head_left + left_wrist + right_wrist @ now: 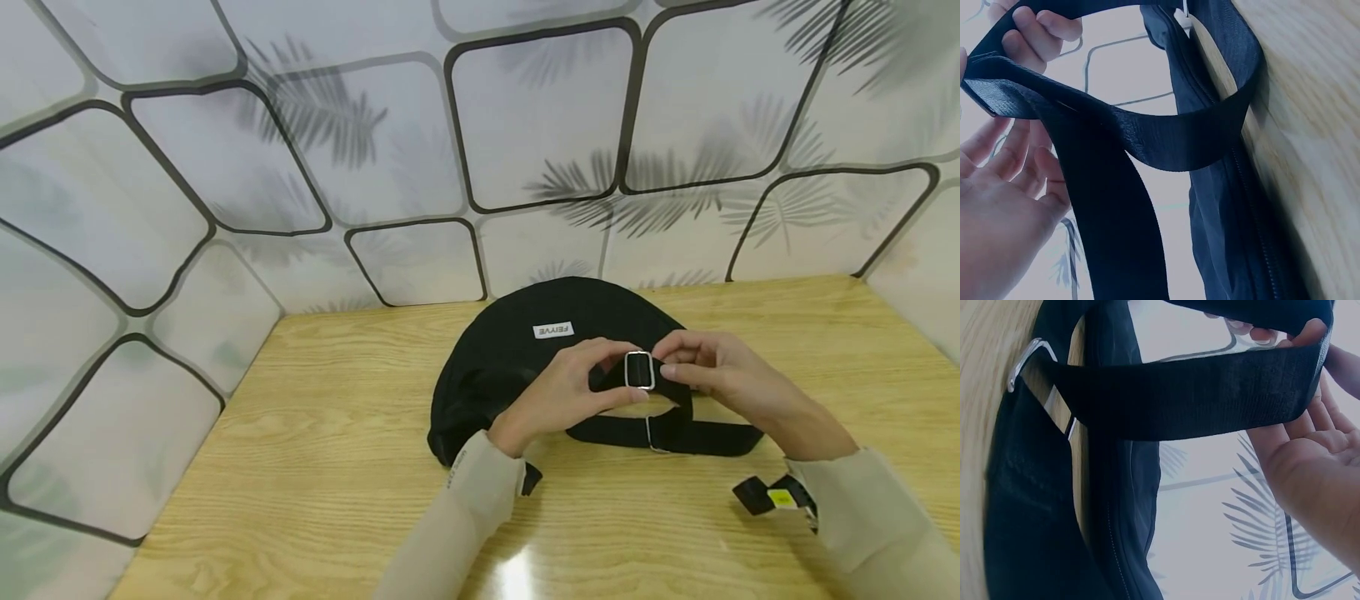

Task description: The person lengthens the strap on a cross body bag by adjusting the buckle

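Note:
A black crescent-shaped bag [600, 308] with a white label lies on the table, its zipped edge showing in both wrist views. Its black webbing strap [671, 437] is looped in front of it. My left hand [566, 387] holds the raised part of the strap beside a silver slide buckle [627, 372], thumb below and fingers above. Just right of the buckle, my right hand [731, 375] pinches the same strap between thumb and fingers. In the right wrist view, a second metal ring [1022, 362] sits on the lower strap near the tabletop.
The wood-grain table [315, 433] meets a patterned wall covering [547, 125] behind the bag and another at the left. A dark wrist strap with a yellow sticker [782, 498] hangs below my right sleeve [862, 508].

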`<state>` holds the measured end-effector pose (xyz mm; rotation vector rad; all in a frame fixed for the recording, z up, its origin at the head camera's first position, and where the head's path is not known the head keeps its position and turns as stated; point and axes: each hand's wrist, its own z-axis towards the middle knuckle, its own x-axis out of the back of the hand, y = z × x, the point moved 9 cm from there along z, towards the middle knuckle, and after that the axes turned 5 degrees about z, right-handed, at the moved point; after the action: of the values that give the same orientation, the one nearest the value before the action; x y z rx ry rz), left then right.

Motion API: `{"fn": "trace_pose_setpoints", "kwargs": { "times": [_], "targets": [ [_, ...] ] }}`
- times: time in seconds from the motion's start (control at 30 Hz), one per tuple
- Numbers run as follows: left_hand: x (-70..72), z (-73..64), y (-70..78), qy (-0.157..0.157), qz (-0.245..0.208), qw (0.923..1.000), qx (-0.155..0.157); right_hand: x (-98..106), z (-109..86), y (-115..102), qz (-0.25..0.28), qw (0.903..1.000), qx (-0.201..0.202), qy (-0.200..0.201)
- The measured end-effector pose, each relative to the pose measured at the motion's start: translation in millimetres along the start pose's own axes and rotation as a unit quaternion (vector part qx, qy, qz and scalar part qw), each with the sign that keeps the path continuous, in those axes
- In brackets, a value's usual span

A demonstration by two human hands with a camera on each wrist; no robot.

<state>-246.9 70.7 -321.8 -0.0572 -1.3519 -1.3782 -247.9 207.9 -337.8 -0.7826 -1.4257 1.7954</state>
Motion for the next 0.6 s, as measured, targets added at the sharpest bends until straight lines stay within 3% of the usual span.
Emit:
{"fn": "trace_pose_setpoints", "kwargs": {
  "times": [0.17, 0.4, 0.5, 0.6],
  "targets": [
    [-5.8, 0.1, -0.8, -0.01, -0.009, 0.9999, 0.001, -10, 1.8, -4, 0.039, 0.9988, 0.018, -0.024],
    [-8.1, 0.1, 0.3, -0.013, -0.02, 0.9997, 0.004, -13, 2.9, -5, 0.07, 0.997, 0.017, -0.028],
    [-3.3, -0.4, 1.6, -0.005, -0.02, 0.9998, -0.004, -10, 1.6, -2, 0.062, 0.9975, 0.009, -0.032],
    [3.8, -1.9, 2.2, 0.013, -0.038, 0.9992, -0.009, -2, -1.1, 2, 0.019, 0.9995, -0.006, -0.023]
  ]
}}
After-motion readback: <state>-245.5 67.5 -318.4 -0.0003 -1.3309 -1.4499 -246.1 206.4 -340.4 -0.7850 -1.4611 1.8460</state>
